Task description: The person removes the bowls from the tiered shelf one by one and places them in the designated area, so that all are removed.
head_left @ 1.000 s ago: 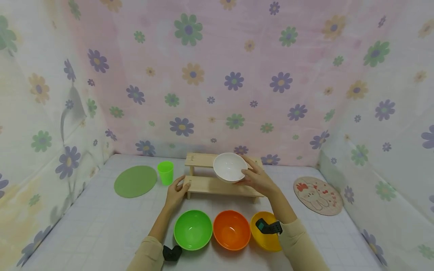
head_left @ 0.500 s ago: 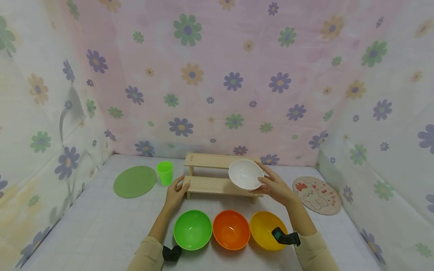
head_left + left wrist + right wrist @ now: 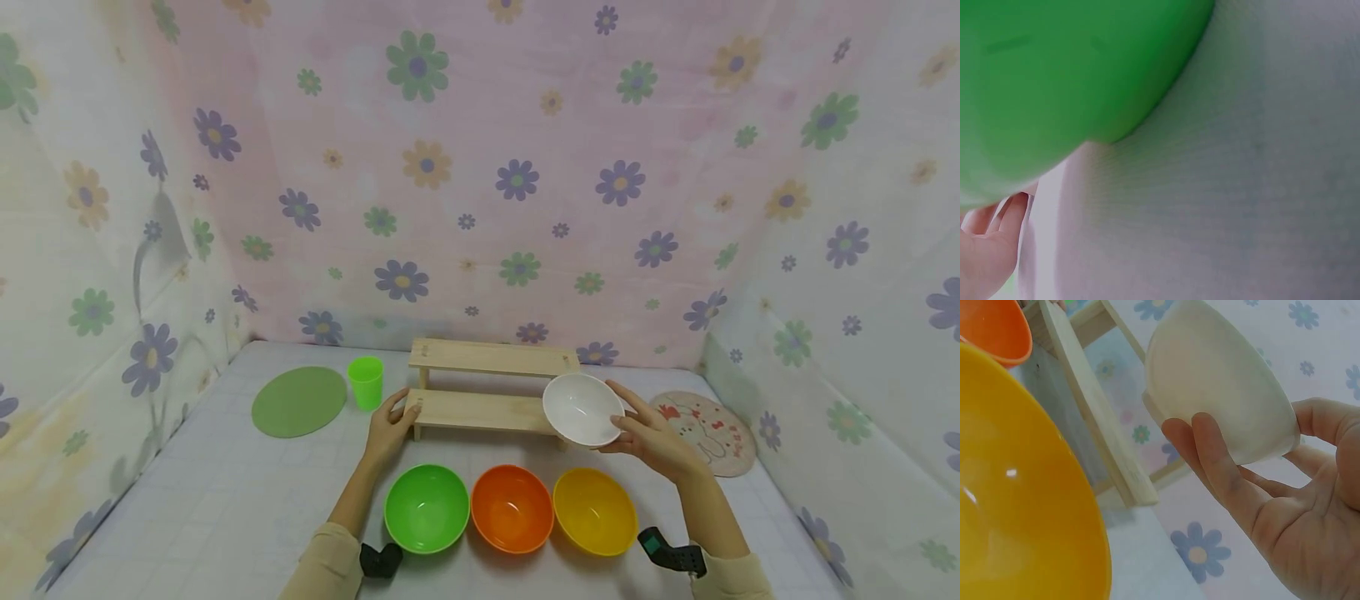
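Note:
A white bowl [image 3: 581,410] is held in my right hand [image 3: 652,435], thumb at its rim and fingers beneath. It hangs tilted over the right end of a two-step wooden rack [image 3: 480,408], hiding that end in the head view. The right wrist view shows the fingers curved around the bowl's outside [image 3: 1210,381]. My left hand [image 3: 388,429] holds the left end of the rack's lower step. In the left wrist view, a green bowl [image 3: 1054,75] covers part of that hand [image 3: 991,250].
A green bowl [image 3: 427,510], an orange bowl [image 3: 512,510] and a yellow bowl [image 3: 596,512] stand in a row before the rack. Left of it are a green cup [image 3: 366,383] and a round green mat [image 3: 300,402]. A bunny-print mat [image 3: 708,433] lies at right, partly behind my right hand.
My right hand has carried the white bowl rightward and nearer, from over the middle of the rack to its right end. The left hand stays at the rack's left end.

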### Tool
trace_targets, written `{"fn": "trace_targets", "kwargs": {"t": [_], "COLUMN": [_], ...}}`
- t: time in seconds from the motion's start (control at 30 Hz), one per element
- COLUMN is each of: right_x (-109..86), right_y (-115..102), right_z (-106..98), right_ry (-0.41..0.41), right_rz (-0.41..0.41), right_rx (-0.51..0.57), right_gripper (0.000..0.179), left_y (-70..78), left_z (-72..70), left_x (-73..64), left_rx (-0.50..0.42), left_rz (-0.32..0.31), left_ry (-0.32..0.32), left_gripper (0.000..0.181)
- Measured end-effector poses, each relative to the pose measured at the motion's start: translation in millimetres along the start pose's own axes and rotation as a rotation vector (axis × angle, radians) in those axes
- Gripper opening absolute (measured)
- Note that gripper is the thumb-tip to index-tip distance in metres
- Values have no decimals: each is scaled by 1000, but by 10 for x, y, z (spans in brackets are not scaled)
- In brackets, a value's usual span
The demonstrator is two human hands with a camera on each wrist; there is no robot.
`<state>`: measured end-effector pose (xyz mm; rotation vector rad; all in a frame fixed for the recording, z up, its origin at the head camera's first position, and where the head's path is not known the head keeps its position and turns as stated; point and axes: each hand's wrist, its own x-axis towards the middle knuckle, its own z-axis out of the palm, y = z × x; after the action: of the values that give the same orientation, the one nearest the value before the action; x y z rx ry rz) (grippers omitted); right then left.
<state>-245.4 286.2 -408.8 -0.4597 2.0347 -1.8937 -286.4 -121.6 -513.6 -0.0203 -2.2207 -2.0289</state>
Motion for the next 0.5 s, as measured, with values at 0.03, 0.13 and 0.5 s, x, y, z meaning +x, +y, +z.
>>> {"fn": "trace_targets", "kwargs": {"t": [0.03, 0.13, 0.5], "right_x": [-33, -126, -387], "right_y": [9, 38, 172], "right_z": [-18, -67, -266], "right_ry": [7, 18, 29], "right_rz": [7, 13, -53], "right_rx": [-7, -13, -46], "right_gripper": [66, 65, 59], "left_y": [2, 6, 1], "left_z": [2, 4, 12], "left_x": [-1, -6, -5], "left_rx": [4, 16, 23], "left_rz": [0, 11, -3], "left_ry": [0, -1, 22], "left_gripper": [54, 54, 52]}}
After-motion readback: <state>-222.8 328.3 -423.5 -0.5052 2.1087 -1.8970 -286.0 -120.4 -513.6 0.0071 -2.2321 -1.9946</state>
